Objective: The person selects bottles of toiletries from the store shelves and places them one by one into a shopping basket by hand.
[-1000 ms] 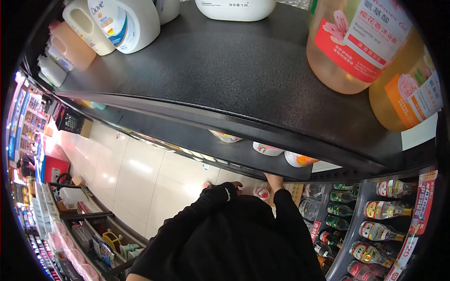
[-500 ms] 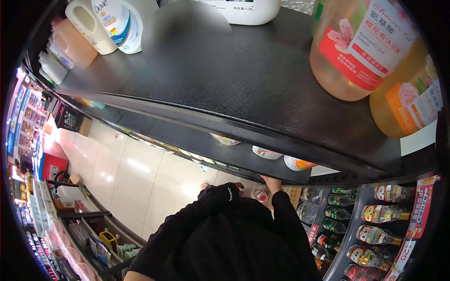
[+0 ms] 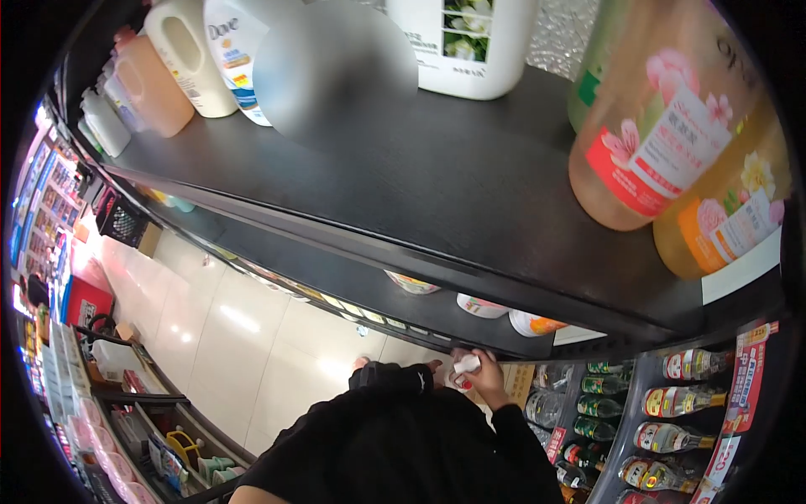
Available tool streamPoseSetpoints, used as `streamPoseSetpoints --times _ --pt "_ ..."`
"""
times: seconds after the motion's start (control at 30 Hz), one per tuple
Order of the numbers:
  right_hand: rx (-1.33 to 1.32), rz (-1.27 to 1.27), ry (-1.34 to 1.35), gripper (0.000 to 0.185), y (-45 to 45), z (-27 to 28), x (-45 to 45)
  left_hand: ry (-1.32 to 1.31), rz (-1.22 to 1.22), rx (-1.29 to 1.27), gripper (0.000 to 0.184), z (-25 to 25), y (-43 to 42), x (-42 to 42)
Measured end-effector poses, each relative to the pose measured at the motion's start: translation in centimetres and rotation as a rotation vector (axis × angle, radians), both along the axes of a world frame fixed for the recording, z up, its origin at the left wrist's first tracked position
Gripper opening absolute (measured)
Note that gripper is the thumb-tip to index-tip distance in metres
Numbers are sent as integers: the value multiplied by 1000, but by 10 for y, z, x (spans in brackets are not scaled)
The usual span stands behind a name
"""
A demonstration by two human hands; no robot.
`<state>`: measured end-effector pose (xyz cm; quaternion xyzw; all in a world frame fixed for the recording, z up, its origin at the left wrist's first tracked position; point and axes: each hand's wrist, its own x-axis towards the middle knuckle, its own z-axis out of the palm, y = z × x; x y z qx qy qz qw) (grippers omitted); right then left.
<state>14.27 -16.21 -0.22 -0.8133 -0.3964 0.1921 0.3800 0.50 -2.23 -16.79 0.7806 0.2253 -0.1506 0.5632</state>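
Observation:
My right hand (image 3: 489, 382) is low in front of the lower shelf's edge, its fingers closed on a small white item (image 3: 467, 364) that looks like a folded cloth or tissue; its exact kind is unclear. Just below it, a clear container with red on it (image 3: 458, 382) is partly hidden by my hand and body. My left hand (image 3: 435, 366) shows only as a sliver past the black sleeve, close to that container, and its fingers cannot be made out.
The upper black shelf (image 3: 361, 189) carries large pump-type bottles, among them a pink-labelled shower gel (image 3: 646, 143) and a white bottle (image 3: 470, 50). Tubs (image 3: 480, 306) stand on the lower shelf (image 3: 336, 281). Racked glass bottles (image 3: 663, 437) are at right, a cart (image 3: 159, 420) at left.
My right hand has come away from the lower shelf's edge and now shows the white item in its fingers. The view has tilted up slightly, so the shelves appear lower.

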Motion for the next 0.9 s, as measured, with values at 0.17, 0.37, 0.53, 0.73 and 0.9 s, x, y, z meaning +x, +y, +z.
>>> streamPoseSetpoints --times 0.17,0.37,0.53,0.73,0.9 --pt "37 124 6 48 -10 61 -23 352 487 -702 45 78 -19 26" --pt "14 237 86 47 0 131 -51 249 567 -1188 49 158 -5 -8" --pt "-46 425 -81 49 24 152 -74 -348 400 -677 37 162 -7 -69" --pt "-80 548 5 52 71 158 -105 -384 571 -883 55 117 17 -129" --pt "-24 640 -37 51 112 157 -145 -286 332 -296 65 0 47 -189"
